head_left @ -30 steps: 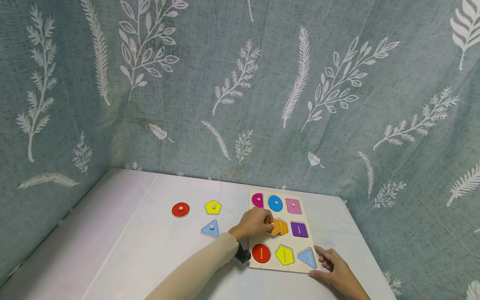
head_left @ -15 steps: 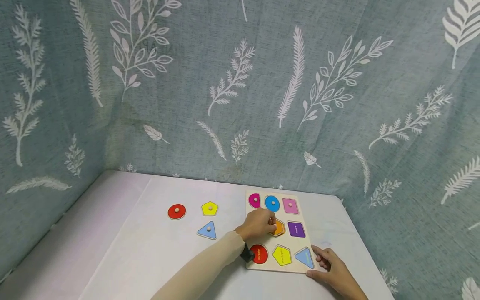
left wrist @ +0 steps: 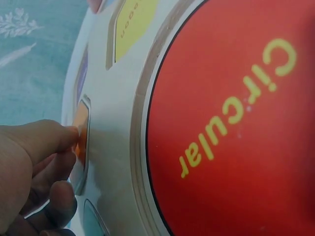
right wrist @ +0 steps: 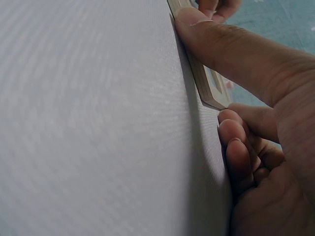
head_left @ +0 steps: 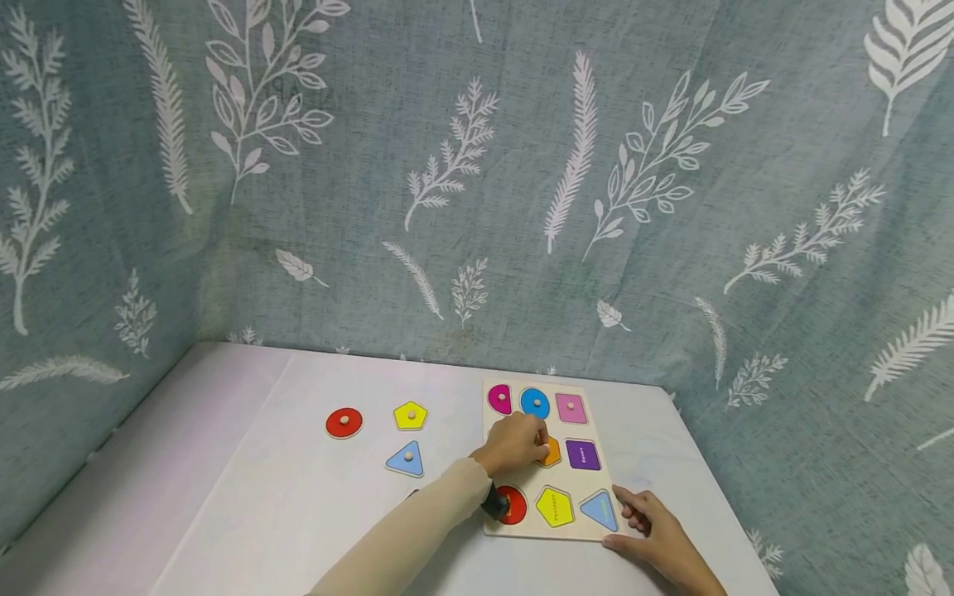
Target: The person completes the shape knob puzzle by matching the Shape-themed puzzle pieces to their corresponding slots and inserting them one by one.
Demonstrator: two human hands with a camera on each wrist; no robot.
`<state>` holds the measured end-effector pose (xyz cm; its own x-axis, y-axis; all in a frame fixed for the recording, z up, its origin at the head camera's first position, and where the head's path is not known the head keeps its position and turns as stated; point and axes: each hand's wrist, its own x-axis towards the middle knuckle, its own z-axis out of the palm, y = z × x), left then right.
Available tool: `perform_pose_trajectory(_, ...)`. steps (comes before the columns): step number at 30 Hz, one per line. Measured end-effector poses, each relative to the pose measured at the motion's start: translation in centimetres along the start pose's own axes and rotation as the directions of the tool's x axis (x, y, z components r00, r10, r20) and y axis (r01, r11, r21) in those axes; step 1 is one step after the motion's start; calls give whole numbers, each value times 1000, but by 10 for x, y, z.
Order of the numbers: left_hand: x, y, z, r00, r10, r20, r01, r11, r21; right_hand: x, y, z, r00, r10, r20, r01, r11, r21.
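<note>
My left hand [head_left: 514, 444] pinches the knob of an orange hexagon puzzle piece [head_left: 553, 452], which sits over its matching place in the middle row of a wooden shape puzzle board [head_left: 574, 480]. In the left wrist view, thumb and forefinger meet at the orange piece [left wrist: 82, 128]; the knob is hidden behind them. At the board's near right corner, my right hand [head_left: 656, 534] grips the edges, thumb on the front and forefinger along the side. The right wrist view shows that thumb against the board's edge [right wrist: 209, 93], the other fingers curled.
Left of the board lie a red circle piece [head_left: 334, 425], a yellow pentagon piece [head_left: 402, 417] and a blue triangle piece [head_left: 398, 463]. Knobbed pieces fill the far row, among them a pink square [head_left: 564, 416]. A purple square recess [head_left: 583, 461] shows its printed label. A patterned curtain [head_left: 477, 207] hangs behind.
The orange hexagon, earlier offset left of its recess, has moved right and now lines up over it in my left hand's pinch. My right hand stays at the corner; the head view shifts slightly.
</note>
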<state>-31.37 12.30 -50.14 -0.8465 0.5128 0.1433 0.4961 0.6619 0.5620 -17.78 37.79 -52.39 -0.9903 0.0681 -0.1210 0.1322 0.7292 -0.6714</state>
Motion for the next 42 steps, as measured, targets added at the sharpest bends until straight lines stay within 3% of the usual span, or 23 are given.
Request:
perform_pose_trajectory(9,-1,-5,4,1000,-3,24,2,999,37,0,-1,3,1000,-3,10,3,1000,-17)
perform_pose_trajectory(23,-8,-12,-3,999,30,-13,-29,999,19,0,0,8,1000,15,15,-15,1000,-16)
perform_pose_trajectory(32,-21,-34,-36,996,76,-51,-76,997,16,0,0,3,1000,-5,20,5,1000,-1)
perform_pose_trajectory(42,-54,-59,-79,995,71,-65,-71,997,-1,0,-1,2,1000,20,7,-19,999,-48)
